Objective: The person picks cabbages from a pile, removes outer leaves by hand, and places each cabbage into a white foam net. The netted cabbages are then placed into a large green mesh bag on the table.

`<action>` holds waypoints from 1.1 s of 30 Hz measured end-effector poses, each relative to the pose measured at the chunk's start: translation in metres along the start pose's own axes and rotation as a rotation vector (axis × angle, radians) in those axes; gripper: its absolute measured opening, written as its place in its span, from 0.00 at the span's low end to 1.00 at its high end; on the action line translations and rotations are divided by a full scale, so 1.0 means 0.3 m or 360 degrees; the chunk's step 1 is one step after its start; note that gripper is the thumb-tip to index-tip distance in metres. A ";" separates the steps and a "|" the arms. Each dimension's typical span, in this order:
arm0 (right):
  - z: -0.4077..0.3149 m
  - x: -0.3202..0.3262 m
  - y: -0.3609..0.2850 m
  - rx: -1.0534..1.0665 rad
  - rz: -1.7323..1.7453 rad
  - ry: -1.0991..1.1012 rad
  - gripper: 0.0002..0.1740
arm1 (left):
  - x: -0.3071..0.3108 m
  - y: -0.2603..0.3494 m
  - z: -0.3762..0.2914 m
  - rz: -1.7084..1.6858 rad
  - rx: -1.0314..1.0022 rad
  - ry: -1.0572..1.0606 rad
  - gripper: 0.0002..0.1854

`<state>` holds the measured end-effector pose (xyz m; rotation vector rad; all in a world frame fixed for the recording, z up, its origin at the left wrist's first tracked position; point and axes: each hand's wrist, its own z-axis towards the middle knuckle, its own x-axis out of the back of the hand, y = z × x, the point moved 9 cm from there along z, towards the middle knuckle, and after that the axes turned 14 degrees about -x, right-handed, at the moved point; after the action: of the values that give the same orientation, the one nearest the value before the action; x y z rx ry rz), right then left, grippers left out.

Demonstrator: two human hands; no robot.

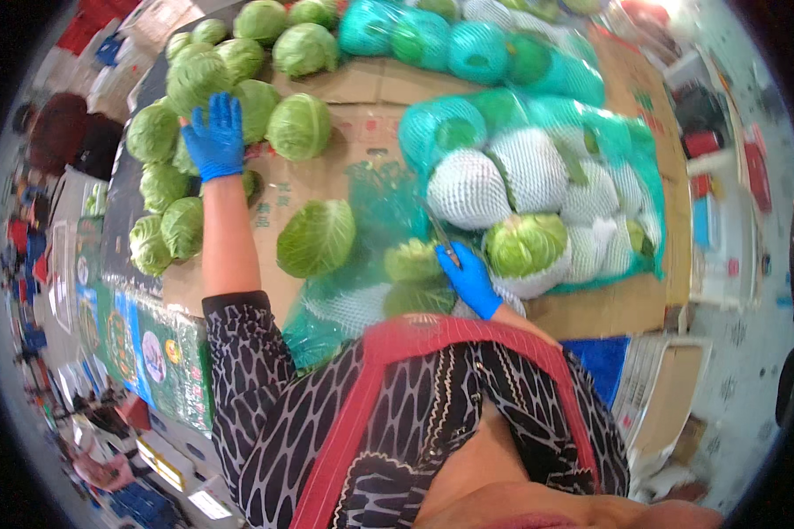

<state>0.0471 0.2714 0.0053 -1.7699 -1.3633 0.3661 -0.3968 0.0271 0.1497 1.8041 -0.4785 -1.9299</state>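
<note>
My left hand (pixel 216 137), in a blue glove, stretches over the pile of green cabbages at the far left. Its palm faces down and its fingers lie against a cabbage (pixel 198 78) without closing around it. My right hand (pixel 471 279), also gloved in blue, grips a knife (pixel 442 231) with the blade pointing away from me. Close by on its right, a trimmed cabbage (pixel 528 244) sits partly in a white foam net (pixel 544 281). Left of the knife lie cut cabbage pieces (pixel 413 261). A loose cabbage leaf (pixel 316 238) rests on the cardboard (pixel 364 135).
Green plastic bags (pixel 652 198) hold several cabbages in white foam nets (pixel 529 168) on the right. Another bag of netted cabbages (pixel 476 56) lies at the back. Green printed boxes (pixel 152 350) stand at the left, and a white crate (pixel 668 397) at the lower right.
</note>
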 end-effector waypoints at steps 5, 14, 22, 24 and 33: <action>-0.142 0.137 -0.149 0.0327 0.0467 -0.0014 0.16 | -0.221 -0.410 -0.465 0.0263 0.1059 -0.0828 0.26; -0.217 0.461 -0.173 0.0266 0.0959 0.0297 0.13 | -0.557 -0.871 -1.126 0.2870 -0.0424 -0.2595 0.36; -0.205 0.406 -0.153 0.0498 0.0426 0.0267 0.14 | -0.262 -0.436 -1.277 0.2257 -0.0767 -0.2373 0.14; -0.216 0.376 -0.247 0.0832 0.0200 0.0356 0.16 | -0.199 -0.303 -1.312 0.1975 -0.0923 -0.2101 0.10; -0.258 -0.030 -0.457 0.1404 -0.0544 -0.0052 0.23 | -0.117 -0.110 -1.172 0.1369 -0.0164 -0.1027 0.09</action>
<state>0.0072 0.2354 0.1534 -0.7977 -1.2198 0.6766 -0.0485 0.0924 0.1321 0.6499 -1.1134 -1.7660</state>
